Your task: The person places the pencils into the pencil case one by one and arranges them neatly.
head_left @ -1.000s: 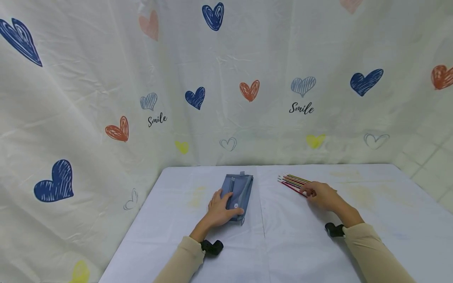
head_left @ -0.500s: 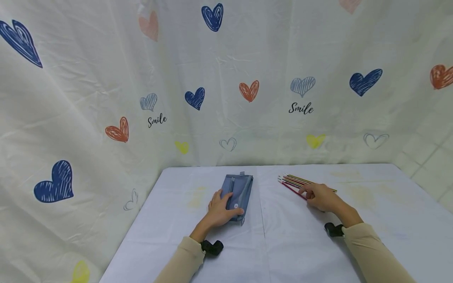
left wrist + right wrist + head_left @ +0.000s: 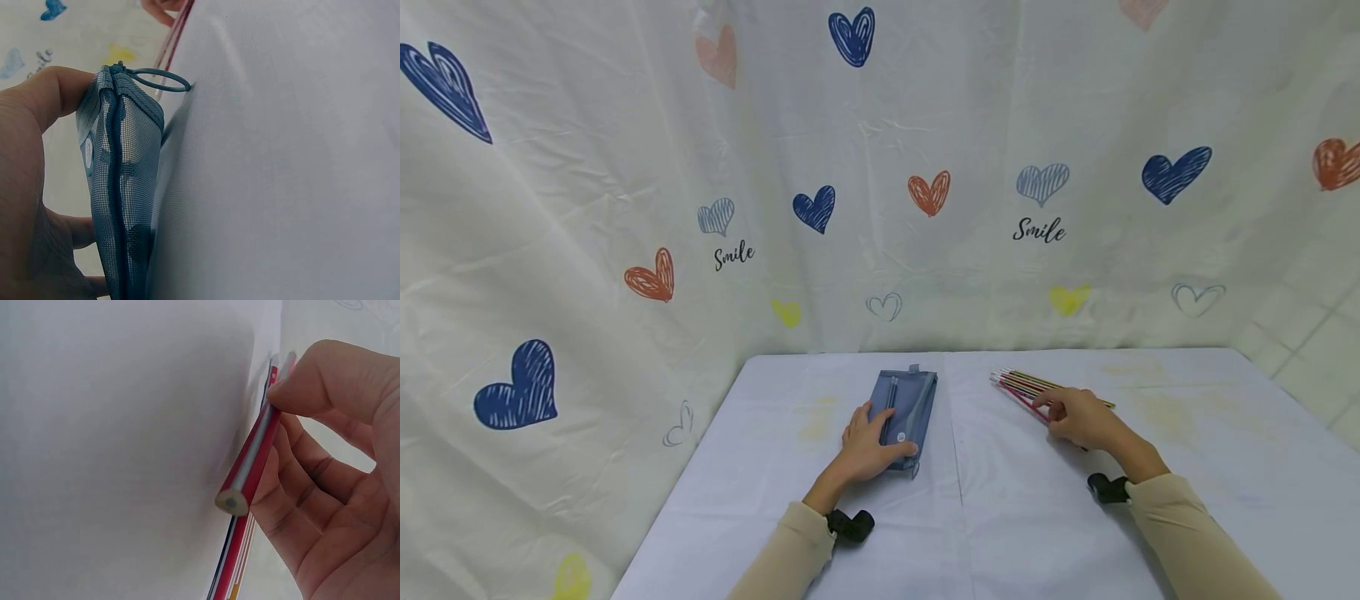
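A blue mesh zip pencil case (image 3: 917,404) lies on the white table. My left hand (image 3: 865,446) rests on it, fingers spread over its top and thumb at the near end by the zip pull (image 3: 159,78). To the right, my right hand (image 3: 1078,417) pinches a red-and-silver pencil (image 3: 253,459) between thumb and fingers. Its flat, unsharpened end points toward the wrist camera, tilted up from the pencils below. Under and beyond this hand lies a bundle of several striped pencils (image 3: 1015,379), partly hidden by the fingers.
A white cloth covers the table (image 3: 1030,533). Behind it hangs a white curtain (image 3: 970,275) printed with hearts. A black wrist camera (image 3: 850,525) sits on the left wrist and another camera (image 3: 1108,487) on the right.
My right hand has shifted slightly, drawing the red pencil apart from the bundle and raising it a little. Yellow pencil ends now show beyond this hand. My left hand and the case stay in place.
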`<state>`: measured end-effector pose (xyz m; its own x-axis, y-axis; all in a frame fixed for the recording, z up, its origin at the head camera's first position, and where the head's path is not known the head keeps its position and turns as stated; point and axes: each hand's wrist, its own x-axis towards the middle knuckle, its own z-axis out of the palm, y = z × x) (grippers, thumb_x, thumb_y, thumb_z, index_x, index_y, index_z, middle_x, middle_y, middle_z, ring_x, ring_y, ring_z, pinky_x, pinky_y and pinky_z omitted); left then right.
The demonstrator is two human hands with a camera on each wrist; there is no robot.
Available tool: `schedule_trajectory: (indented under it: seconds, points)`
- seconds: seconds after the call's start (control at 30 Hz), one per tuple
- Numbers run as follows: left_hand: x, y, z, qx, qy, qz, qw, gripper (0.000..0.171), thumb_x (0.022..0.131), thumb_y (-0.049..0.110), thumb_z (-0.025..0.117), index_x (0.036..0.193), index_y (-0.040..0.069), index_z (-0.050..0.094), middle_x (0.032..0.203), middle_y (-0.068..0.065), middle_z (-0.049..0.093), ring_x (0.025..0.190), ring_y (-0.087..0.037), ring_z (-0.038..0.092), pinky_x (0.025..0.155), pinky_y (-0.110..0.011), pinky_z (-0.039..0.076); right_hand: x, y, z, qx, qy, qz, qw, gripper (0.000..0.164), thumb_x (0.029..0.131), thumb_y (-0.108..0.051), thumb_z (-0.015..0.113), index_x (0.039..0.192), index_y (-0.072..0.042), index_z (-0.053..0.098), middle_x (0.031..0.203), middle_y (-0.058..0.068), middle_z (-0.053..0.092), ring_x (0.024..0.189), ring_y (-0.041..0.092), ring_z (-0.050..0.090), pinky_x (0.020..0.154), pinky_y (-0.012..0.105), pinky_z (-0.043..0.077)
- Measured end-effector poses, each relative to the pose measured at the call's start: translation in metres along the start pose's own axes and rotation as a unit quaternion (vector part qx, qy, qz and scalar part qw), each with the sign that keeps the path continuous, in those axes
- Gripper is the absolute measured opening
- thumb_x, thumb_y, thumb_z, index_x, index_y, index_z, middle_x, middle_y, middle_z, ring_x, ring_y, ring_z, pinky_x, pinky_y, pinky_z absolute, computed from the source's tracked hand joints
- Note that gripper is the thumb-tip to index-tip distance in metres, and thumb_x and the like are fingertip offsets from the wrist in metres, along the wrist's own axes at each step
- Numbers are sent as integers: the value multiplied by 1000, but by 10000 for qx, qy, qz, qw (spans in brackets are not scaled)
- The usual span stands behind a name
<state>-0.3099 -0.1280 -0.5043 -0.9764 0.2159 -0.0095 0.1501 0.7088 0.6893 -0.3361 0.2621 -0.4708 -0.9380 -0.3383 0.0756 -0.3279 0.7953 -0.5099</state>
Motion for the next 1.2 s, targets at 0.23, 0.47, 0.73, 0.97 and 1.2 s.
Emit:
schedule_trajectory:
  seconds: [0.23,0.47,0.73,0.97,1.2]
  points:
    - [-1,1,-1,-38,5,42,10000,87,85,61,69,157,20,42,170,-19,12,157,-45,9,120,-69,16,3,-2,-1,529,50,251,9983,37,87,-2,68,124,-3,67,85,3,64,70,15,54,56,28,45]
    - [-1,2,-1,-62,1,42,10000,87,86,61,69,157,20,42,170,-20,11,157,-45,8,120,-70,15,5,-8,-2,979,76,553,9936,42,88,-5,69,129,-3,64,89,5,63,73,17,55,57,28,45]
    - [-1,2,-1,-30,-1,65,10000,87,85,60,69,156,17,42,170,-21,12,157,-45,8,120,-70,14,3,-17,-2,1760,-51,968,9796,50,91,-6,67,140,-1,55,93,8,62,77,19,59,62,31,52]
    - [-1,2,-1,-39,10,70,10000,88,85,59,70,156,15,43,170,-22,12,157,-45,9,120,-71,14,5,-20,1,2166,-145,1197,9688,51,92,-5,66,140,3,52,93,8,62,81,18,62,71,32,58]
    - [-1,1,0,-20,9,88,10000,87,85,59,70,156,16,43,170,-22,12,157,-45,9,120,-70,14,6,-23,3,2429,-161,1452,9590,51,93,-6,68,141,3,52,99,10,63,84,18,64,76,33,60]
